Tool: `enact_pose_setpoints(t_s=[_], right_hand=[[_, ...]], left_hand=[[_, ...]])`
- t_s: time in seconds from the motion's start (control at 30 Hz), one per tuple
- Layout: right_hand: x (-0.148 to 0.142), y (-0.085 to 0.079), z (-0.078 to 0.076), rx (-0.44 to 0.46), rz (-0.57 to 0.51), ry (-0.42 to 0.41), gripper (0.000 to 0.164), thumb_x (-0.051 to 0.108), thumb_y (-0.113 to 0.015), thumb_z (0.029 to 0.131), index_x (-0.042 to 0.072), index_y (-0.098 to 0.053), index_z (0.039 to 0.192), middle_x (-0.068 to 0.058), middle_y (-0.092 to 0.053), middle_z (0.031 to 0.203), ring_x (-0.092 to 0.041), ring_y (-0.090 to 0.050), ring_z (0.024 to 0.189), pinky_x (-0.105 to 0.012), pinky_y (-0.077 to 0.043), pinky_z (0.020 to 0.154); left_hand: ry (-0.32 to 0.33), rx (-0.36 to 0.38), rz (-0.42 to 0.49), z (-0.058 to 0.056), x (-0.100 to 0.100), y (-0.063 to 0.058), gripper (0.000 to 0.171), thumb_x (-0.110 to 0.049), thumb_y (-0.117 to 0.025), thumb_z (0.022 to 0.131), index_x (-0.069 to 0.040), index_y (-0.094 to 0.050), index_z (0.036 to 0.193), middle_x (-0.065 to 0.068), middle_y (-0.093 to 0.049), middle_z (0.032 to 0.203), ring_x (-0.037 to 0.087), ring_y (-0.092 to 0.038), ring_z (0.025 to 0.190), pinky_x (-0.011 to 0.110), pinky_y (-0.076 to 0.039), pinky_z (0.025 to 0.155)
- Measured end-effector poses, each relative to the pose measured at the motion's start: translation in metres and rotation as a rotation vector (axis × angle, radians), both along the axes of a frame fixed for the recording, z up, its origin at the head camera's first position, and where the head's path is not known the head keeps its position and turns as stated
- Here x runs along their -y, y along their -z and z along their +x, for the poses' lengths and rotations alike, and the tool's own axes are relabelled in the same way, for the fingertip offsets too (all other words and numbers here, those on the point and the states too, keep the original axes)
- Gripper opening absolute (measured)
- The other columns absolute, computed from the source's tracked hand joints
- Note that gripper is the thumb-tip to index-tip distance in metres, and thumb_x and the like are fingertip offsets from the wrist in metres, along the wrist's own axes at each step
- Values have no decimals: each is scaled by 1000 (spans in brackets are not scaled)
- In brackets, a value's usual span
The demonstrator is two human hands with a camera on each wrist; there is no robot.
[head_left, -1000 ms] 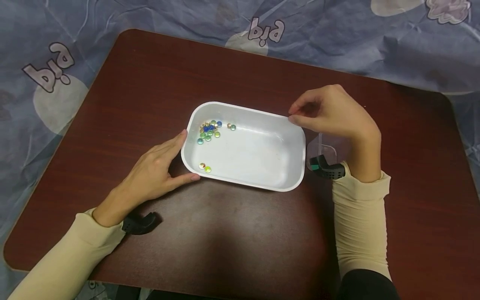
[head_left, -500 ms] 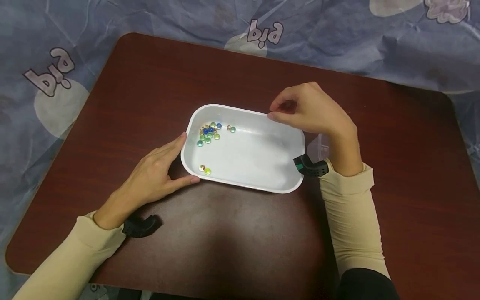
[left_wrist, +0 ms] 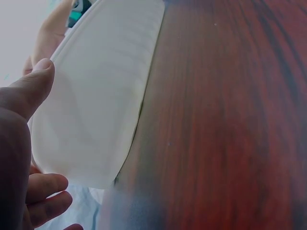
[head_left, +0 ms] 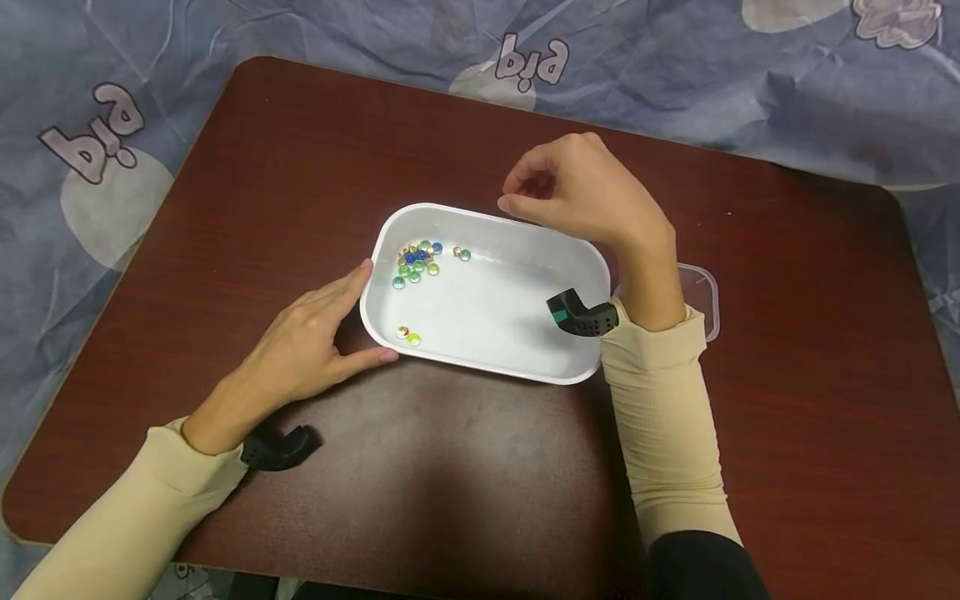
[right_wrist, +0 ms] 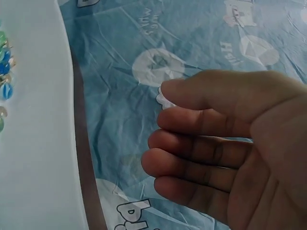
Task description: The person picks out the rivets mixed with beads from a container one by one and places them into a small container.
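A white rectangular tray holds several glass marbles in blue, green and yellow, mixed with small gold-coloured pieces too small to identify. Most are bunched in its far left corner. A pair lies at the near left corner. My left hand rests against the tray's left end, with the thumb at the near edge and the fingers along the end wall. Over the far rim hovers my right hand, fingers loosely bent. In the right wrist view that hand shows nothing between thumb and fingers.
A clear plastic container stands right of the tray, partly hidden behind my right wrist and sleeve. Everything sits on a dark reddish-brown table. A blue-grey printed cloth lies beyond the table's far edge.
My right hand has moved left along the tray's far rim and slightly away from me, uncovering the clear container's right side. My left hand, the tray and the marbles stay put.
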State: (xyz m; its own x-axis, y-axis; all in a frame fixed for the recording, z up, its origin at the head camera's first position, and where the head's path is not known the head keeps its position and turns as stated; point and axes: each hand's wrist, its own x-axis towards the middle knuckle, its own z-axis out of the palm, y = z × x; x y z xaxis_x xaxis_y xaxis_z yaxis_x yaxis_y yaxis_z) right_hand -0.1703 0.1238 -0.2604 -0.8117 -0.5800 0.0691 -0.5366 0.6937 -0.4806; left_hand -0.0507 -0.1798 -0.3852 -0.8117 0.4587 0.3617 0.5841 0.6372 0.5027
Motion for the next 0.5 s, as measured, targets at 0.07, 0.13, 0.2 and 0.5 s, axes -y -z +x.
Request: enact_pose_setpoints(t_s=[0.07, 0.13, 0.2, 0.5], right_hand=[[5, -1, -1, -6, -7, 12, 9, 15, -70, 89, 8, -76, 89, 0, -70, 78, -10, -58, 69, -22, -44, 65], [9, -2, -2, -1, -14, 17, 9, 15, -70, 89, 8, -76, 88, 0, -69, 78, -10, -58, 68, -22, -44, 65], [15, -3, -4, 6, -18, 15, 10, 15, -70, 90, 8, -76, 89, -1, -70, 78, -10, -57, 68, -22, -44, 64], [31, 4, -13, 48, -32, 9, 11, 15, -69, 90, 6, -76, 91, -3, -71, 81, -10, -60, 71, -22, -47, 68]], left_hand=[[0, 2, 1, 0, 0, 0, 101, -75, -46, 87, 4, -35, 150, 25, -48, 143, 39, -51, 128, 57, -43, 100], [-1, 6, 0, 0, 1, 1, 101, -75, -46, 87, 3, -35, 150, 25, -47, 143, 38, -51, 128, 57, -42, 100], [-1, 13, -3, -1, 1, 1, 101, -75, -46, 87, 3, -34, 151, 25, -47, 144, 38, -51, 129, 57, -42, 101], [-1, 32, -20, -2, 2, 2, 101, -67, -63, 85, 1, -32, 152, 24, -47, 144, 37, -50, 130, 55, -42, 102]])
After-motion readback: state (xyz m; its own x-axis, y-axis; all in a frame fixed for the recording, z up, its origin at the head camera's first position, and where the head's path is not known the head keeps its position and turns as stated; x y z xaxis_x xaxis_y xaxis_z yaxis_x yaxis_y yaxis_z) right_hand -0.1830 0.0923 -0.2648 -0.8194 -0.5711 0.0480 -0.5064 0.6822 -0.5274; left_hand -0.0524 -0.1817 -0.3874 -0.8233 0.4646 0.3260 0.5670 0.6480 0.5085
